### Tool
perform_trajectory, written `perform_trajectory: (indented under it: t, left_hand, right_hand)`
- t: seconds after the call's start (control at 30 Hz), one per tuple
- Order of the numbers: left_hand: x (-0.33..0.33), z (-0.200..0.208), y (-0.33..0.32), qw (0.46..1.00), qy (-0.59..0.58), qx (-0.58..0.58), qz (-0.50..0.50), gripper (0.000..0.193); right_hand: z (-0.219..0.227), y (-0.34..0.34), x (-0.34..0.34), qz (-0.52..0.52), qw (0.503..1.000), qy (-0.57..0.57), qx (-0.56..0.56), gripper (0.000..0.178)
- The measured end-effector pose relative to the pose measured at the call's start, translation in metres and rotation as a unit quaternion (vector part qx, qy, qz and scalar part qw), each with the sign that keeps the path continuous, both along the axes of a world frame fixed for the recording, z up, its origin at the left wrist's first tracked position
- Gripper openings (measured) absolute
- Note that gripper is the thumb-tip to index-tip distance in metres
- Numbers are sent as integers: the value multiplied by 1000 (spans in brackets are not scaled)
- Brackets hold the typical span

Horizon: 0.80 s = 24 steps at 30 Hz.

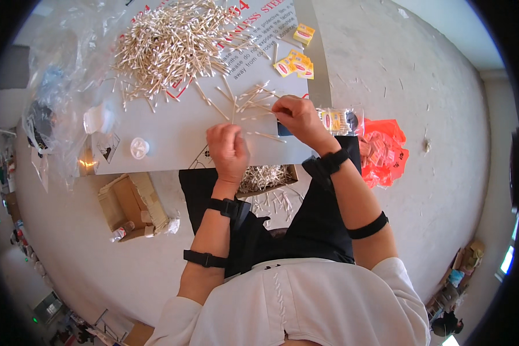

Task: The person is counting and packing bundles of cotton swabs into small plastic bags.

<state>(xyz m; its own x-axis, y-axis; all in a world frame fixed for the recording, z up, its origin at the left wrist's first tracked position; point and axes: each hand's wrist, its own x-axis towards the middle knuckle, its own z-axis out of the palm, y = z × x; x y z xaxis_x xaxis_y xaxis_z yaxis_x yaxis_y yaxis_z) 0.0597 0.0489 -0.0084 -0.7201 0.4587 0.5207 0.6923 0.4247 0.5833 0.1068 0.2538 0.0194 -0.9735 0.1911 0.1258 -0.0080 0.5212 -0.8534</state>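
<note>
A large heap of cotton swabs [173, 46] covers the far part of the table, and a smaller loose group of swabs [252, 99] lies nearer me. My left hand [228, 149] is closed near the front edge, with one cotton swab [234, 108] standing out from its fingertips. To its right, my right hand [299, 118] is pinched at the end of a swab beside the small group; its fingers partly hide the contact. A clear pack of swabs [335, 121] with a yellow label lies just right of my right hand.
Yellow printed cards [294, 63] lie at the table's right edge. A small round white container [139, 148] and clear plastic bags [69, 75] are on the left. Below are a cardboard box [135, 202], a box of swabs [266, 177] between my legs and a red bag [383, 153].
</note>
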Motion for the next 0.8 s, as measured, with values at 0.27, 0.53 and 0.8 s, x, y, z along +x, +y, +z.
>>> perform_trajectory:
  t: [0.27, 0.53, 0.8]
  left_hand:
    - [-10, -6, -13, 968, -159, 111, 157, 26]
    - [-29, -1, -26, 981, -128, 22, 147, 23]
    - [-46, 7, 8, 953, -28, -192, 234, 18]
  right_hand:
    - [15, -26, 70, 150, 987, -50, 17, 6]
    - [8, -46, 75, 82, 993, -52, 60, 12]
    - [-2, -54, 44, -38, 983, 1, 180, 15]
